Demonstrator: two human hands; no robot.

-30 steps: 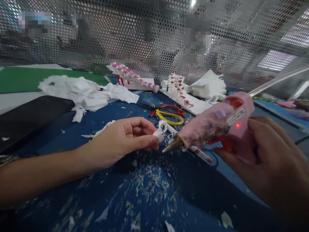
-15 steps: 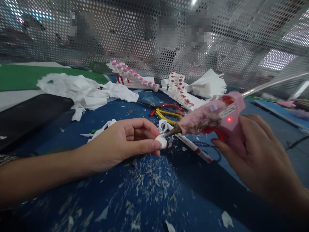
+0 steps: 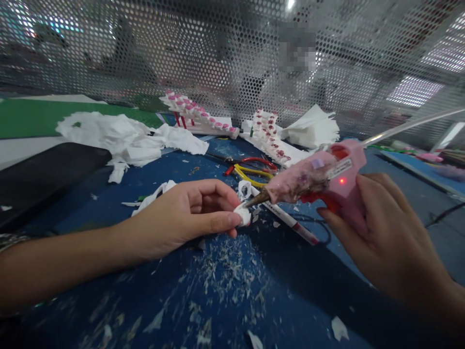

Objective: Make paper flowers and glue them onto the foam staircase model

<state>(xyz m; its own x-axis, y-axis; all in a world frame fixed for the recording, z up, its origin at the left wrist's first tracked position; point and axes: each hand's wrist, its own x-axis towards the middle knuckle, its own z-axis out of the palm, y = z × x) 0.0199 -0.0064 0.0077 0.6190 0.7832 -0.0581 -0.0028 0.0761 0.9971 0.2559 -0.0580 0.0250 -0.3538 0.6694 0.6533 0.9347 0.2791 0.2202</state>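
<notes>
My left hand [image 3: 189,215] pinches a small white rolled paper piece [image 3: 243,216] between thumb and fingers, just above the table. In my right hand [image 3: 395,237] is a pink hot glue gun [image 3: 308,177], held by its handle, with a red light lit on its side. A clear glue stick [image 3: 417,127] sticks out of its back end. The gun's nozzle [image 3: 258,198] meets the upper edge of the white piece; I cannot see any glue there. Behind the nozzle lies a white marker-like pen [image 3: 290,220], partly covered by the gun.
Scissors with red and yellow handles [image 3: 250,169] lie behind the gun. Crumpled white paper [image 3: 116,135] and a black flat object [image 3: 51,174] are at the left. Pink-topped pieces [image 3: 198,112] and dark-red-topped pieces [image 3: 269,128] stand in rows before a perforated metal screen [image 3: 203,53]. Scraps litter the blue table [image 3: 290,310].
The glue gun and my right hand have shifted very slightly left. The nozzle stays at the white piece, which has turned a little in my left fingers.
</notes>
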